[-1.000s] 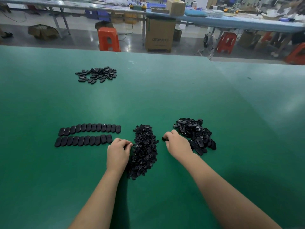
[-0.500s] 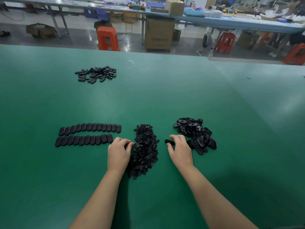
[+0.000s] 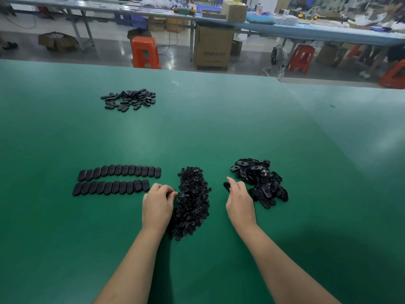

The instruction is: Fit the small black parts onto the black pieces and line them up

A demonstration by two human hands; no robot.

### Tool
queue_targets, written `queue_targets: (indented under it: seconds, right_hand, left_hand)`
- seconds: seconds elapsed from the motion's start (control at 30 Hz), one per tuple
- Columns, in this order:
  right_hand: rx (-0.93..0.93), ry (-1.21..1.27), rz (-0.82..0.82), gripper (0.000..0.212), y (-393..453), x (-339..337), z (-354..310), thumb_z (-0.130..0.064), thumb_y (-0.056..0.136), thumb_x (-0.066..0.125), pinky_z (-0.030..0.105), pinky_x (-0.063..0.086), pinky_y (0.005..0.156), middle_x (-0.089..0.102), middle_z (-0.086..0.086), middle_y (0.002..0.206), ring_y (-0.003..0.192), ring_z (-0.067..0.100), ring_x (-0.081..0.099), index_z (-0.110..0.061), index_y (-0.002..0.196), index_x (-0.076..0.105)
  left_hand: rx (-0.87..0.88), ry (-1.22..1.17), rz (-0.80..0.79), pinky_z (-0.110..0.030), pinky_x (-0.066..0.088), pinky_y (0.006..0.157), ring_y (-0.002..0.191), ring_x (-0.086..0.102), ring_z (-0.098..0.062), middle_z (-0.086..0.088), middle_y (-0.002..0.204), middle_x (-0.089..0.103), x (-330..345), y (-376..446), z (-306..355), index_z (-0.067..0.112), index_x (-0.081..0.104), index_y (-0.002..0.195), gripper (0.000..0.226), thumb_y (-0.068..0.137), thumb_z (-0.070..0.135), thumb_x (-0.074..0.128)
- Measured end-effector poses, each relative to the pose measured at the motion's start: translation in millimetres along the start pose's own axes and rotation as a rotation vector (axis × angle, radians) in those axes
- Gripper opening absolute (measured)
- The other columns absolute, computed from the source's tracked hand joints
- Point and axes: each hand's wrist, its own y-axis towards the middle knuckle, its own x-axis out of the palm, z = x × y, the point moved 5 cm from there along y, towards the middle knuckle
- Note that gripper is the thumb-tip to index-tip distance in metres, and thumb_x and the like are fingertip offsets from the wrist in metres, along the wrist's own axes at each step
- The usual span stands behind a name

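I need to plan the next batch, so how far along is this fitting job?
Done: two rows of black pieces lie lined up on the green table. In hand: the left hand works at the edge of the small-parts pile, and the right hand holds one piece beside the loose pile. Left: that sizeable loose pile, and possibly the far heap, whose state I can't tell.

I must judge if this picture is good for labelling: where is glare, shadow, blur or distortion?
Head view: soft pale glare on the green table; dark shadow beside the forearms at bottom right; the far table edge bows from wide-angle distortion; the far background at top right is smeared; both hands, left hand and right hand, and the small-parts heap look sharp.
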Motion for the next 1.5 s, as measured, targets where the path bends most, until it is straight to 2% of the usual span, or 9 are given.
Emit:
queue_targets:
  seconds: [0.3,0.43,0.57,0.77,0.97,1.13,1.27,1.4,1.5]
  right_hand:
    - [0.054,0.190,0.032,0.015,1.6,-3.9,4.8,-0.012,0.106,0.044,0.018,0.037,0.059,0.062,0.002,0.100,0.075,0.014,0.056,-0.009,0.117,0.054]
    - [0.115,0.299,0.038,0.012,1.2,-4.8,9.1,-0.013,0.106,0.044,0.016,0.038,0.046,0.060,-0.003,0.075,0.057,0.003,0.050,-0.012,0.116,0.052]
    - [0.125,0.348,0.033,0.022,1.8,-3.8,11.7,-0.016,0.107,0.044,0.017,0.036,0.046,0.072,-0.001,0.090,0.057,0.008,0.056,-0.017,0.128,0.049]
    - [0.179,0.470,-0.027,0.016,0.6,-4.2,13.2,-0.020,0.108,0.039,0.047,0.054,0.062,0.072,-0.009,0.099,0.065,0.024,0.064,-0.026,0.118,0.051]
    - [0.196,0.651,-0.071,0.016,-3.7,-12.0,10.7,-0.023,0.108,0.041,0.017,0.040,0.048,0.073,-0.010,0.088,0.050,0.000,0.049,-0.027,0.101,0.055]
    - [0.244,0.804,-0.101,0.016,-15.8,-6.9,-3.6,-0.025,0.102,0.058,0.028,0.051,0.056,0.064,-0.004,0.062,0.052,0.008,0.055,-0.021,0.089,0.066]
    - [0.241,0.910,-0.114,0.008,-22.6,1.0,-16.5,-0.011,0.098,0.063,0.026,0.056,0.059,0.071,0.002,0.073,0.060,0.012,0.065,-0.019,0.097,0.064]
    - [0.240,0.880,-0.138,0.032,-26.2,5.9,-15.2,-0.007,0.099,0.062,0.025,0.059,0.066,0.067,0.006,0.095,0.068,0.007,0.066,-0.027,0.124,0.060]
    - [0.220,0.818,-0.148,0.023,-26.9,7.2,-14.0,-0.007,0.099,0.061,0.028,0.061,0.071,0.072,0.000,0.085,0.073,0.010,0.071,-0.028,0.107,0.065]
  left_hand:
    - [-0.011,-0.035,0.015,-0.038,0.045,0.082,0.076,0.056,-0.015,0.013,0.079,0.059,-1.8,1.1,2.2,0.023,0.055,0.086,0.015,0.100,0.026,0.058]
    - [-0.018,-0.104,0.014,-0.046,0.052,0.087,0.093,0.063,-0.023,0.006,0.094,0.070,-3.0,-0.5,1.7,0.016,0.065,0.118,0.019,0.100,0.017,0.058]
    - [0.035,-0.066,0.020,-0.047,0.050,0.092,0.094,0.063,-0.024,-0.003,0.102,0.070,-3.9,-0.4,3.7,0.011,0.071,0.119,0.023,0.100,0.013,0.057]
    - [-0.007,-0.140,0.051,-0.032,0.052,0.085,0.090,0.062,-0.014,0.002,0.099,0.072,-4.8,-1.2,2.0,0.012,0.072,0.105,0.015,0.099,0.012,0.059]
    - [0.002,-0.170,0.095,-0.027,0.049,0.073,0.082,0.062,-0.009,0.008,0.091,0.068,-9.4,-2.5,3.6,0.017,0.072,0.104,0.013,0.100,0.015,0.059]
    - [-0.054,-0.202,0.090,-0.023,0.045,0.060,0.066,0.061,-0.006,0.010,0.082,0.069,-9.4,-3.2,1.8,0.018,0.070,0.102,0.012,0.097,0.013,0.060]
    - [-0.110,-0.261,0.097,-0.018,0.044,0.060,0.067,0.061,-0.002,0.014,0.078,0.067,-12.4,-4.6,0.5,0.020,0.071,0.098,0.010,0.095,0.014,0.063]
    - [-0.127,-0.286,0.084,-0.015,0.046,0.064,0.073,0.063,-0.002,0.010,0.085,0.070,-11.3,-5.4,-0.6,0.022,0.069,0.101,0.015,0.095,0.010,0.064]
    - [-0.145,-0.314,0.099,-0.022,0.046,0.074,0.082,0.064,-0.010,0.004,0.095,0.070,-10.4,-4.5,-2.8,0.019,0.066,0.114,0.020,0.095,0.011,0.065]
